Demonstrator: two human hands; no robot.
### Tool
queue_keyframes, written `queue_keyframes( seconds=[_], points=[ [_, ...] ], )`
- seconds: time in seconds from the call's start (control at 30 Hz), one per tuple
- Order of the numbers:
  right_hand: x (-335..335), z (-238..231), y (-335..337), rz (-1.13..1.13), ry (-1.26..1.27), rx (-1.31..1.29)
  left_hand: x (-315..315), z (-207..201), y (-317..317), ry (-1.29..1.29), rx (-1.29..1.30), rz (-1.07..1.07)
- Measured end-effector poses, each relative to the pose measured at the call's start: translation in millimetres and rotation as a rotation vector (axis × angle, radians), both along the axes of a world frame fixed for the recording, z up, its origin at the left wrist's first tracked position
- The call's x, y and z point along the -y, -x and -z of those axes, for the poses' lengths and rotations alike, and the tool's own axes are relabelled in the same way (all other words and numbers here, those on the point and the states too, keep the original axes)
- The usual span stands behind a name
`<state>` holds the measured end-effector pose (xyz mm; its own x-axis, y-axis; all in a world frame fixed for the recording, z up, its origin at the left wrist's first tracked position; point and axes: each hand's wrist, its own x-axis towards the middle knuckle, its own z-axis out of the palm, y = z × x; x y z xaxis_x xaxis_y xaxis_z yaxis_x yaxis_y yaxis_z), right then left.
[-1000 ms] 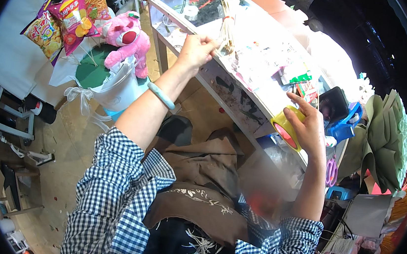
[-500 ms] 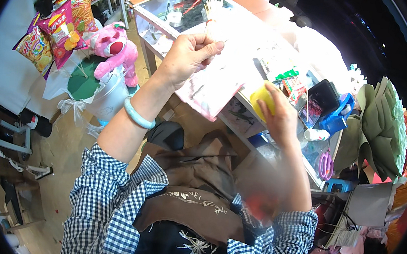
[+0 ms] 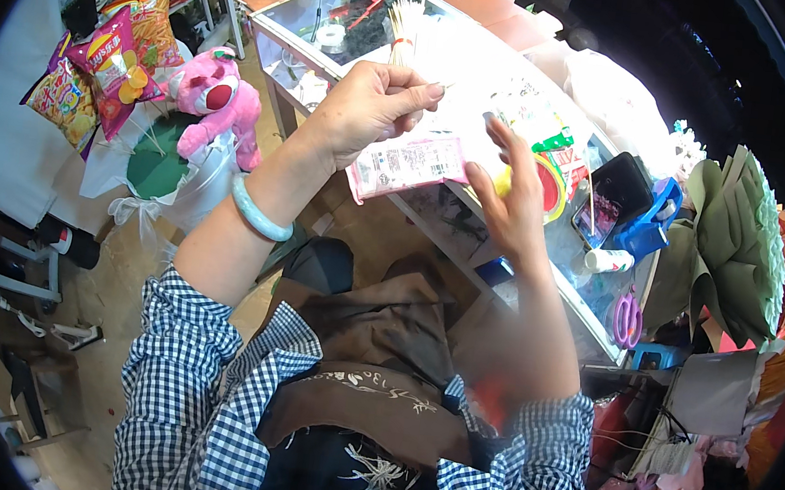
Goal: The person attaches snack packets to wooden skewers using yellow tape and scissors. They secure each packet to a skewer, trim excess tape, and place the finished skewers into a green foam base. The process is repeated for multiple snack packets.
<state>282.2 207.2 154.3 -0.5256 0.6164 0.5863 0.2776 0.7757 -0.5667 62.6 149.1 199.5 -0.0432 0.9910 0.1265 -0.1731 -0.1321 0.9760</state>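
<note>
My left hand (image 3: 383,110), with a pale green bangle on its wrist, is closed in a pinch above the table. Whatever sits between thumb and forefinger is too small to make out. Just below it a pink and white packet (image 3: 410,166) lies at the table's near edge. My right hand (image 3: 508,195) has its fingers apart and holds nothing. Right beside it is a yellow tape roll (image 3: 556,193) with a red inside. A bundle of thin wooden sticks (image 3: 402,40), tied with a red band, stands beyond my left hand.
On the glass-topped table (image 3: 286,33) lie a phone (image 3: 597,214), a white bottle (image 3: 609,260), a blue tape dispenser (image 3: 648,229) and purple scissors (image 3: 629,320). At left, snack bags (image 3: 119,73) on sticks and a pink plush bear (image 3: 221,103) stand in a white bucket (image 3: 202,192).
My right hand has let go of the yellow tape roll, which now rests on the table, and has moved left with fingers spread. The packet below my left hand is flatter and shows its printed face.
</note>
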Motion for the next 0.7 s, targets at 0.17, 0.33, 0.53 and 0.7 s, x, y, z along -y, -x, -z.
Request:
queue_keyframes(
  seconds=[0.17,0.33,0.53,0.7],
  points=[
    [-22,-4,53,-0.419,0.433,-0.032,2,-12,6,-0.026,-0.228,0.024],
    [-32,13,70,-0.615,0.868,-0.01,6,-18,36,0.058,-0.257,0.004],
    [-34,26,69,-0.556,0.916,-0.104,6,-2,59,0.181,-0.206,-0.063],
    [-34,30,70,-0.543,0.935,-0.101,2,18,66,0.031,-0.228,-0.134]
  ],
)
